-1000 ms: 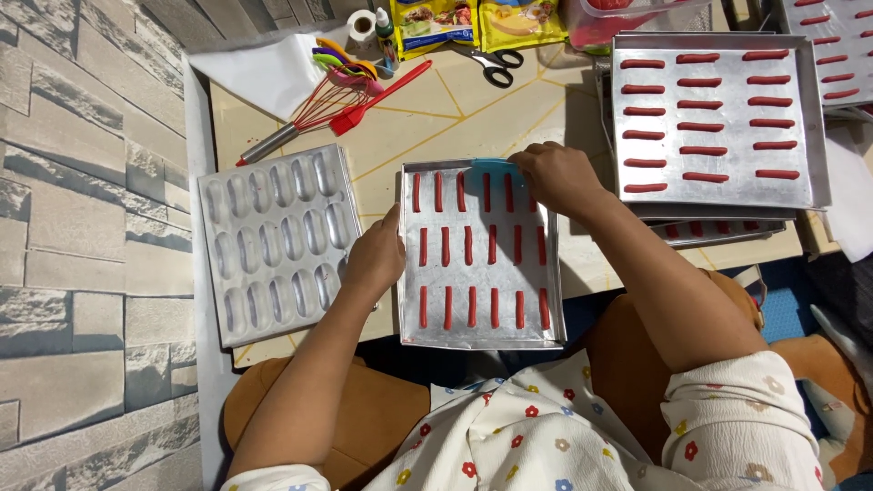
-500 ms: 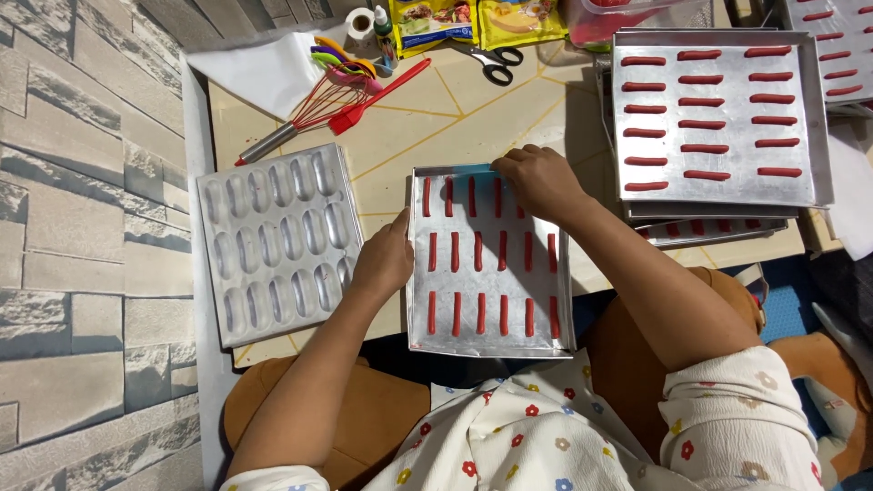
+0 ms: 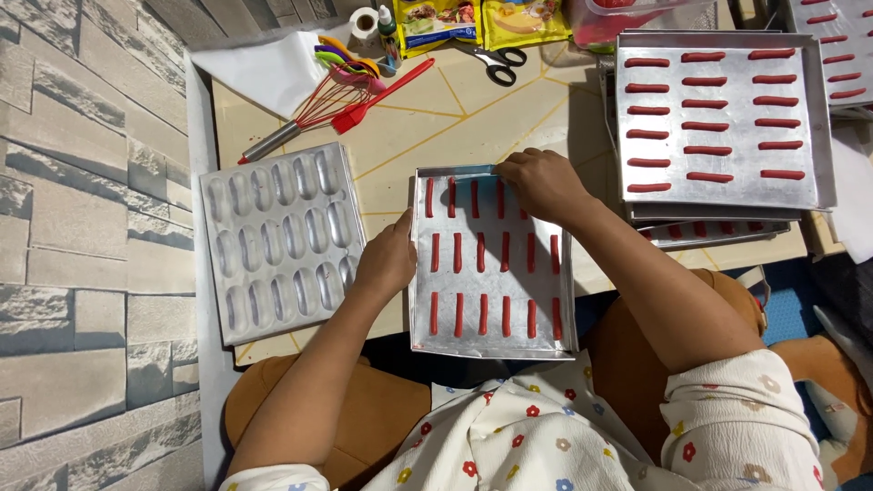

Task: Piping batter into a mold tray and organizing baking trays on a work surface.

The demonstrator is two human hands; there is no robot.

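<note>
Since the earlier frames the baking tray (image 3: 493, 264) has slid down the frame toward the person and turned slightly, its near edge now lower; both hands travelled with it; the empty mould tray (image 3: 278, 238) at centre left has not shifted.

Tray sits at frame centre on the low tabletop (image 3: 473, 118), carrying three rows of piped red dough strips (image 3: 481, 252); left hand (image 3: 386, 264) lies against the tray's left rim, fingers curled over the edge, apparently pinching it; right hand (image 3: 544, 182) rests on the upper right corner, fingers bent down onto the rim beside a teal scraper (image 3: 471, 171); whether it grips scraper or rim, cannot tell.

Handling judgement: thin sheet metal, light and stiff, probably smooth and inclined to slide on the table; the strips look soft and easily smeared, so hold at the bare rims only, two opposite edges, kept level.

Nearby: stacked filled trays (image 3: 723, 118) upper right; whisk (image 3: 305, 114), red spatula (image 3: 382, 95), scissors (image 3: 496, 62) along the top.
</note>
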